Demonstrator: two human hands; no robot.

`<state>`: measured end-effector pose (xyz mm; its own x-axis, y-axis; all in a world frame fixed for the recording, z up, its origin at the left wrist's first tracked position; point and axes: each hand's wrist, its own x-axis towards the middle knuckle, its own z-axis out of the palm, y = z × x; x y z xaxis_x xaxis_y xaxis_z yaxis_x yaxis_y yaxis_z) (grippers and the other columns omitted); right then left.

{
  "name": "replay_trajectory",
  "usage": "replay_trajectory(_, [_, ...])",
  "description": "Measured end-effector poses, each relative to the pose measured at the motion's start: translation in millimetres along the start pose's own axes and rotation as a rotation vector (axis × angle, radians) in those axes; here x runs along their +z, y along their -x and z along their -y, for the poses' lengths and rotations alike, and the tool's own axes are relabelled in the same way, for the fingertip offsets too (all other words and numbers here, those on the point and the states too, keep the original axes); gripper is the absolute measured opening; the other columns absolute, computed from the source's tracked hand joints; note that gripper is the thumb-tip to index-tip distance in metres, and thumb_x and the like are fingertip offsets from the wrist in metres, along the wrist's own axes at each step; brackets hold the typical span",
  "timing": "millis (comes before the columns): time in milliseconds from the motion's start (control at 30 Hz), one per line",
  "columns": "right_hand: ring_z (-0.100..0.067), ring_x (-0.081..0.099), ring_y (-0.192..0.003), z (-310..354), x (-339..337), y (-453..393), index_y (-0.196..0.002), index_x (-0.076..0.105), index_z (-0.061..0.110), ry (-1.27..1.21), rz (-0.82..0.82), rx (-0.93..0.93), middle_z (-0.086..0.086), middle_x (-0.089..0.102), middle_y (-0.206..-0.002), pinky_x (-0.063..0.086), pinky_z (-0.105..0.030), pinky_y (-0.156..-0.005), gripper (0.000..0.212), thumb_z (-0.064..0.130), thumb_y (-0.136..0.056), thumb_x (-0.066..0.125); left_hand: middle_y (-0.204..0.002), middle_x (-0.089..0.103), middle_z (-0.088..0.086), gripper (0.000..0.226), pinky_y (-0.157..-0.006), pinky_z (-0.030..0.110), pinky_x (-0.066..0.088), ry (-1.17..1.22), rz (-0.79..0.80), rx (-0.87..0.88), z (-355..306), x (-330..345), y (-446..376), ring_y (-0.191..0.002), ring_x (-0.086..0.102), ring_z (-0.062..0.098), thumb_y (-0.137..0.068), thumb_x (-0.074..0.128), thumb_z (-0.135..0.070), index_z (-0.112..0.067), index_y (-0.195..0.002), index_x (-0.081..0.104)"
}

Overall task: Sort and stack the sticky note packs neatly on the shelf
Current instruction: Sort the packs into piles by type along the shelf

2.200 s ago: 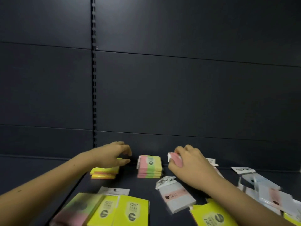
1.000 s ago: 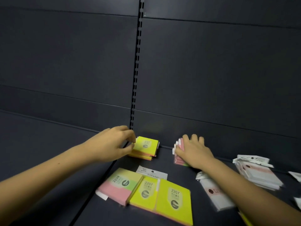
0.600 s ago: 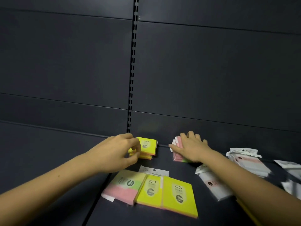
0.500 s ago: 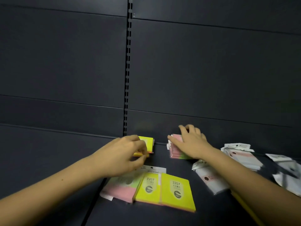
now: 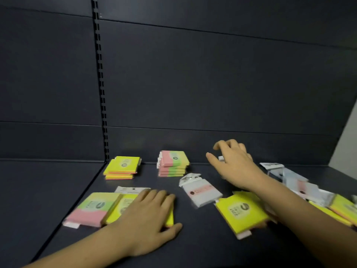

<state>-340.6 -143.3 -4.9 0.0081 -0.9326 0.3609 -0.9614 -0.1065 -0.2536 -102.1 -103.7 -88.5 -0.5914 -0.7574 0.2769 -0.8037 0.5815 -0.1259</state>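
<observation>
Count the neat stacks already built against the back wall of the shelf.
2. The yellow stack sits at back left beside the slotted upright; the pink-and-green stack sits to its right. More may be hidden behind the right hand.

Dark shelf (image 5: 193, 244) w/ dark back panel. At back left, short stack of yellow packs (image 5: 121, 167); just right of it, apart, taller stack of pink-green packs (image 5: 172, 166). In front: pink-green pack (image 5: 90, 209) lying flat, touching yellow packs (image 5: 123, 206) beside it, white header card (image 5: 131, 189) just behind. Center: white pack w/ pink band (image 5: 201, 191), tilted. Just right, yellow pack (image 5: 239, 212), angled. Far right: loose heap of white packs (image 5: 293, 180) & more yellow ones (image 5: 342, 208), blurred.
</observation>
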Motion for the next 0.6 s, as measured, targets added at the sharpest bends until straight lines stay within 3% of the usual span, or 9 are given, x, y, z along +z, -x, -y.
replay_trajectory(100, [-0.026,0.036,-0.122,-31,-6,11,-0.115,0.049,0.025,-0.046,-0.001,0.011,-0.002,0.044,-0.126,0.036,-0.043,-0.098,0.038,0.055,-0.094,0.042,-0.096,0.059,-0.011,0.063,-0.083,0.024,0.043,-0.06,-0.052,0.007,1,2,-1,-0.084,0.061,0.01,-0.091,0.024,-0.073,-0.026,-0.117,0.058])
replay_trajectory(200, [-0.027,0.037,-0.119,-59,-15,17,-0.113,0.05,0.024,-0.068,0.01,0.006,-0.002,0.046,-0.123,0.038,-0.043,-0.097,0.036,0.053,-0.093,0.043,-0.09,0.055,-0.015,0.06,-0.07,0.018,0.049,-0.114,-0.04,-0.011,-3,-8,-4,-0.076,0.057,0.005,-0.089,0.025,-0.076,-0.031,-0.112,0.058])
replay_trajectory(367, [-0.025,0.046,-0.112,-82,-29,16,-0.103,0.054,0.022,-0.16,0.046,-0.061,-0.002,0.051,-0.113,0.041,-0.045,-0.097,0.031,0.049,-0.092,0.043,-0.117,0.045,-0.01,0.084,-0.094,0.026,0.038,-0.06,0.023,-0.14,-14,-28,-11,-0.109,0.046,0.012,-0.078,0.003,-0.084,-0.032,-0.134,0.037])
replay_trajectory(600, [-0.021,0.048,-0.105,-76,-44,12,-0.097,0.054,0.023,-0.106,0.005,-0.166,0.002,0.052,-0.105,0.042,-0.043,-0.095,0.028,0.048,-0.094,0.043,-0.129,0.04,-0.01,0.087,-0.1,0.026,0.033,-0.056,-0.006,-0.168,-25,-58,-24,-0.117,0.041,0.011,-0.076,0.003,-0.081,-0.029,-0.141,0.029])
